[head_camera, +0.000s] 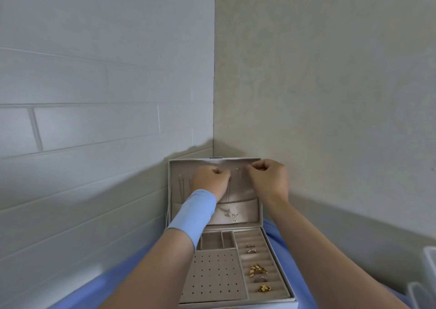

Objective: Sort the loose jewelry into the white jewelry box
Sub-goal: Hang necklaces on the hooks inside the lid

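Observation:
The white jewelry box [279, 259] stands open in the wall corner, its lid [256, 167] upright. My left hand [210, 181] and my right hand [269, 179] are both raised to the lid's upper part, fingers pinched, on either side of a small gold hook [237, 169]. A thin necklace chain [229, 191] hangs from my left hand down to a small pendant [234, 215] over the lid pocket. The chain end in my right fingers is too fine to see clearly. Gold rings [257, 269] and silver rings [250, 248] sit in the ring rolls on the right.
Other thin chains [182, 188] hang at the lid's left. The tray has a perforated earring panel [213, 275] and two small compartments [212, 240]. The box rests on blue cloth [99, 289]. A clear plastic container [428, 273] stands at the far right.

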`<state>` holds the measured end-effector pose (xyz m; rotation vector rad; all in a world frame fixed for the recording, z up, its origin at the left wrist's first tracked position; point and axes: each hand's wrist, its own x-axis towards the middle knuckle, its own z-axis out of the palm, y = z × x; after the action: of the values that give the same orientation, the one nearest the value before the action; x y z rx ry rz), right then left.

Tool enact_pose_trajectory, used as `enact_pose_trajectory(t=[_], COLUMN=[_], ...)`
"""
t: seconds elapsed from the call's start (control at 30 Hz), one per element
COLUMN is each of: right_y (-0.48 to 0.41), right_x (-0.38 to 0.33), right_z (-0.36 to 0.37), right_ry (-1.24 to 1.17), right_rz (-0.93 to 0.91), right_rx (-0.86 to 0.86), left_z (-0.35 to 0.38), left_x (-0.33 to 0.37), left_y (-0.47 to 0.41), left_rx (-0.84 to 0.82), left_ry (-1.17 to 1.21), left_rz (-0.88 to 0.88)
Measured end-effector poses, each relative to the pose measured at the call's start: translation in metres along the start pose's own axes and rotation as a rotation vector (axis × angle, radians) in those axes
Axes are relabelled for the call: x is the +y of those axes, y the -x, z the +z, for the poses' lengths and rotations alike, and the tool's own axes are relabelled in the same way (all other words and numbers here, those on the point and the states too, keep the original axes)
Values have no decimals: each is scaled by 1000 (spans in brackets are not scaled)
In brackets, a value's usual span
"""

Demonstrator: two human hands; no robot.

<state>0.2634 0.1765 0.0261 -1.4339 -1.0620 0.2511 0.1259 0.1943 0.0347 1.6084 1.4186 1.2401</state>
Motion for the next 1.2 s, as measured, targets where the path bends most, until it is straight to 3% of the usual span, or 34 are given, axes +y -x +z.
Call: enact_pose_trajectory(t=[0.57, 0.97, 1.1, 1.2], right_y=[1, 12, 23, 32], right_x=[2, 6, 12, 13], right_z=[11, 7, 8, 5], right_ry=[181, 293, 268, 108], right_rz=[-64, 0, 63, 172], right_rx=[37, -58, -173, -377], left_z=[6, 5, 3, 1], left_x=[-18, -26, -27, -23], left_y=[-9, -5, 5, 15], left_rx=[40, -55, -96, -230], left_ry=[36, -241, -189, -62], left_rz=[-67, -40, -25, -53])
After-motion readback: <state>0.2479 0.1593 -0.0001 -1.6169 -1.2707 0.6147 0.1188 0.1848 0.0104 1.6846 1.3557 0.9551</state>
